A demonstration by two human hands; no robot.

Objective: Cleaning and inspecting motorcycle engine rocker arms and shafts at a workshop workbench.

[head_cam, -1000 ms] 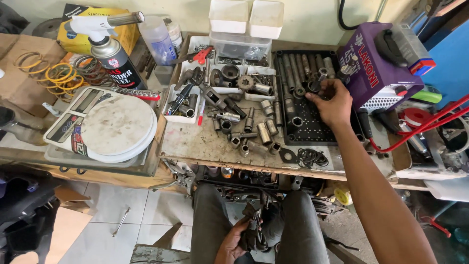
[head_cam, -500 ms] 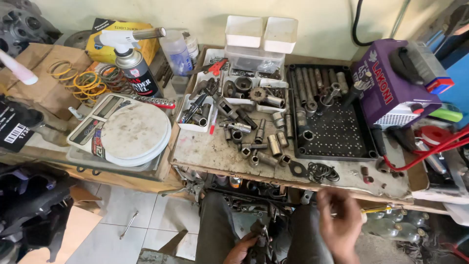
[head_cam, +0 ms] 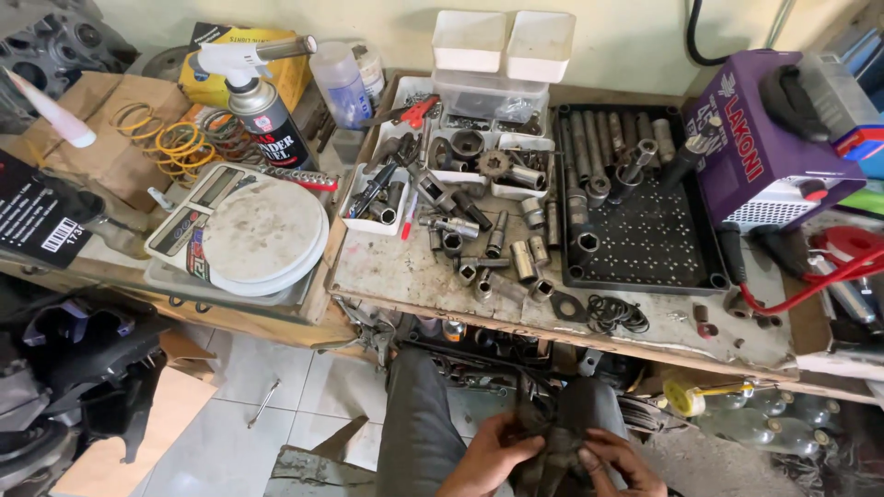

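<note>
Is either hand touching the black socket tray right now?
No: both the left hand and right hand grip a dark part in the lap, below the black tray.

We see both our hands low at the bottom edge of the view, down in our lap between our knees, well below the front edge of the workbench. Our left hand comes in from the lower left, fingers curled and thumb pressed forward, clasping the left side of what we hold. Our right hand comes in from the lower right, its fingers bent and closed on the other side. The two hands face each other, nearly touching. Only the hands and a little of each wrist show; our forearms are cut off by the frame.
</note>
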